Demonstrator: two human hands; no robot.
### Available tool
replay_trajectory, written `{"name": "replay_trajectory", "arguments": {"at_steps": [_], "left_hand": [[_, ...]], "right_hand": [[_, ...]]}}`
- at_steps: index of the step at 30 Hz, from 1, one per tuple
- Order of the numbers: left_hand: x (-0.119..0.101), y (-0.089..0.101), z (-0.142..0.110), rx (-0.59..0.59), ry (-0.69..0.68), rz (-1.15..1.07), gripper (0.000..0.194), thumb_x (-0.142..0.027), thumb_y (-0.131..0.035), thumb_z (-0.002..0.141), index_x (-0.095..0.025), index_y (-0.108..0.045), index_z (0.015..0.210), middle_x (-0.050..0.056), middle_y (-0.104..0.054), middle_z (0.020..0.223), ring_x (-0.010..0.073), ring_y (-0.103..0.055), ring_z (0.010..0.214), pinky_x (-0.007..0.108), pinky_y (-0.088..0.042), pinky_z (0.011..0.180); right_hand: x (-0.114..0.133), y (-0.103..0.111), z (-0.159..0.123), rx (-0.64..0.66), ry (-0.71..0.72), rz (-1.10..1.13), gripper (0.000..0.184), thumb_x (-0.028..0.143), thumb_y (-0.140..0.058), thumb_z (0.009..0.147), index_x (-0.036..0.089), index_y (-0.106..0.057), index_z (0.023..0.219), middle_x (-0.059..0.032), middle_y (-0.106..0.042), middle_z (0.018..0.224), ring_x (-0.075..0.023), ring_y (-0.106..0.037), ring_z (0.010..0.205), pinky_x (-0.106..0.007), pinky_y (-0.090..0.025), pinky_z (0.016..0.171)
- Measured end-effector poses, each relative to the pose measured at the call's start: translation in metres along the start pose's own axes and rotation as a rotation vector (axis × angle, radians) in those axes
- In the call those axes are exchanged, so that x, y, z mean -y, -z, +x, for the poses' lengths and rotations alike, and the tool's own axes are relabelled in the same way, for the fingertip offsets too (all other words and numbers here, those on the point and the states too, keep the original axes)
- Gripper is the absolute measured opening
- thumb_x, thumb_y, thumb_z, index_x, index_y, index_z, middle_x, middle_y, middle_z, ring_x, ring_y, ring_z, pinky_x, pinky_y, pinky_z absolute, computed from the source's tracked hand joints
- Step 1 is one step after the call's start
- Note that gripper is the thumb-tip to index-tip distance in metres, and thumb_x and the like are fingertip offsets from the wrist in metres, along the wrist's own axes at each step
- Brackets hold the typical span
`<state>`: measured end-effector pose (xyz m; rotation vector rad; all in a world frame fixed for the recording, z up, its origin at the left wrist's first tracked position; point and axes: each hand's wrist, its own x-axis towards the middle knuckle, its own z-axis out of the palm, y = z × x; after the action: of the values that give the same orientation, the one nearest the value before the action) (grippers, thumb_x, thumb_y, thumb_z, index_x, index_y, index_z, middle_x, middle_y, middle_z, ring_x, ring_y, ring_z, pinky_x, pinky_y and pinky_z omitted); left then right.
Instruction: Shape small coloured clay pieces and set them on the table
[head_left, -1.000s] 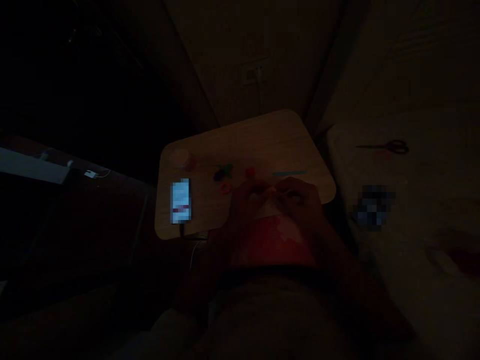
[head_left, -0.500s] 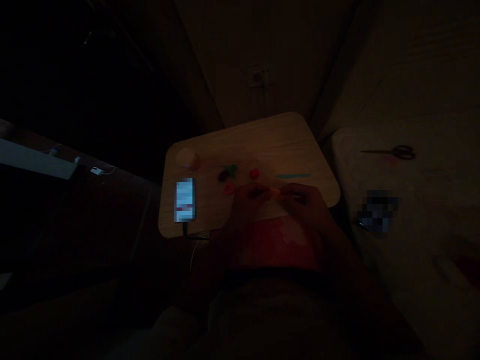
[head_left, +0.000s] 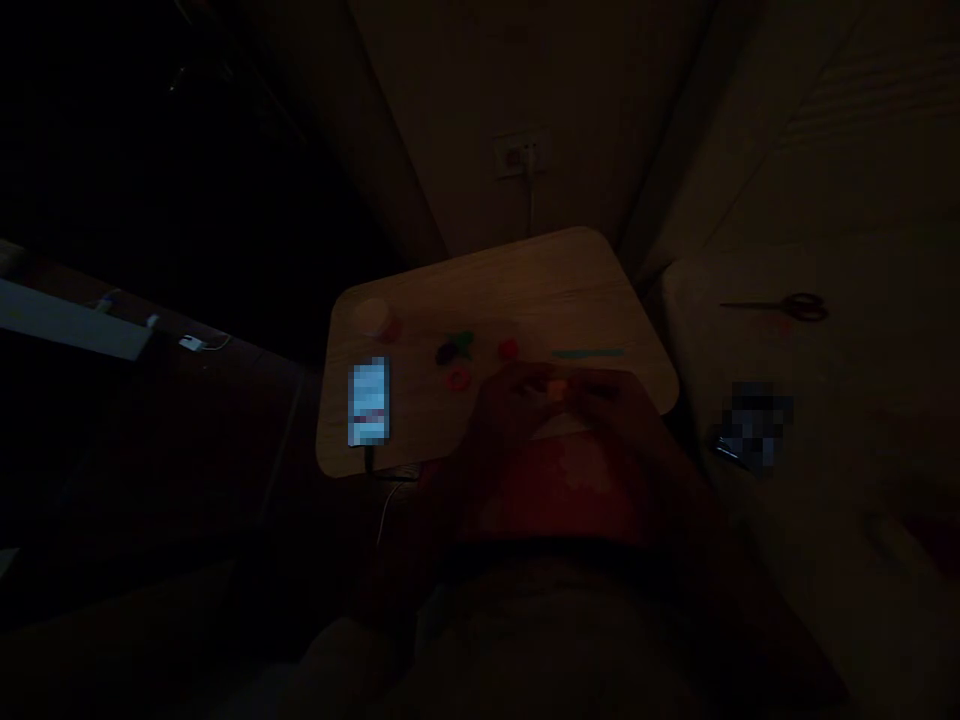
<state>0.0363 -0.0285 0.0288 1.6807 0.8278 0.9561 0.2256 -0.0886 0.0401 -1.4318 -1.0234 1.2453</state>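
The scene is very dark. My left hand (head_left: 504, 410) and my right hand (head_left: 609, 405) meet over the near edge of a small wooden table (head_left: 525, 285). Both pinch a small pale orange piece (head_left: 556, 388) between their fingertips. Just beyond the hands lie a red ring (head_left: 457, 379), a dark and green lump (head_left: 454, 348), a small red lump (head_left: 508, 348) and a thin teal strip (head_left: 587, 352). A red sheet (head_left: 559, 485) lies under my wrists.
A lit phone (head_left: 369, 401) lies on the table's left side with a cable at its near end. A pale round lid (head_left: 373, 317) sits at the back left corner. Scissors (head_left: 787, 306) and a dark object (head_left: 750, 425) rest on the bed at right. A wall socket (head_left: 517, 155) is behind.
My hands have drawn closer together around the orange piece. The light has dimmed a little. The camera barely moved.
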Motion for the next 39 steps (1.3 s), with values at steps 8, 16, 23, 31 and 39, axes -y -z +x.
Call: {"name": "replay_trajectory", "arguments": {"at_steps": [8,16,23,31,39], "left_hand": [[0.017,0.004,-0.002,0.02,-0.271,0.308,0.028,-0.045,-0.08,0.091,-0.024,-0.079,0.11,0.008,-0.074,0.112,0.0236,-0.07,0.105,0.041,-0.058,0.096],[0.028,0.039,-0.001,-0.25,-0.189,0.731,0.029,-0.038,-0.062,0.1,-0.018,-0.074,0.117,0.013,-0.066,0.116,0.0309,-0.06,0.117,0.05,-0.046,0.111],[0.035,0.033,-0.003,-0.118,-0.142,0.931,0.035,-0.036,-0.068,0.097,-0.015,-0.073,0.124,0.017,-0.063,0.124,0.0341,-0.059,0.117,0.053,-0.047,0.108],[0.035,0.034,-0.01,-0.028,-0.22,0.593,0.024,-0.035,-0.061,0.104,-0.019,-0.074,0.116,0.011,-0.076,0.109,0.0254,-0.069,0.105,0.044,-0.054,0.1],[0.025,0.03,-0.023,0.102,-0.248,0.401,0.031,-0.039,-0.065,0.103,-0.025,-0.074,0.13,0.011,-0.077,0.119,0.0237,-0.071,0.109,0.042,-0.059,0.099]], "right_hand": [[-0.004,-0.002,0.012,0.016,0.101,-0.171,0.039,0.057,-0.078,0.079,0.018,-0.081,0.081,-0.0076,-0.08,0.082,-0.022,-0.07,0.074,-0.033,-0.052,0.068],[-0.013,-0.015,0.041,-0.171,0.189,-0.744,0.029,0.044,-0.072,0.091,0.022,-0.086,0.105,-0.0133,-0.084,0.095,-0.0303,-0.076,0.082,-0.039,-0.053,0.071],[-0.029,-0.006,0.029,-0.319,0.392,-0.532,0.036,0.047,-0.061,0.099,0.017,-0.081,0.105,-0.0137,-0.082,0.098,-0.027,-0.075,0.082,-0.04,-0.057,0.079],[-0.032,-0.022,0.015,-0.156,0.508,-0.447,0.03,0.042,-0.066,0.096,0.021,-0.077,0.115,-0.0109,-0.08,0.104,-0.0248,-0.073,0.087,-0.038,-0.059,0.081],[-0.03,-0.037,0.015,-0.028,0.4,-0.322,0.021,0.041,-0.069,0.092,0.023,-0.08,0.093,-0.0077,-0.08,0.091,-0.0226,-0.072,0.078,-0.034,-0.057,0.072]]}}
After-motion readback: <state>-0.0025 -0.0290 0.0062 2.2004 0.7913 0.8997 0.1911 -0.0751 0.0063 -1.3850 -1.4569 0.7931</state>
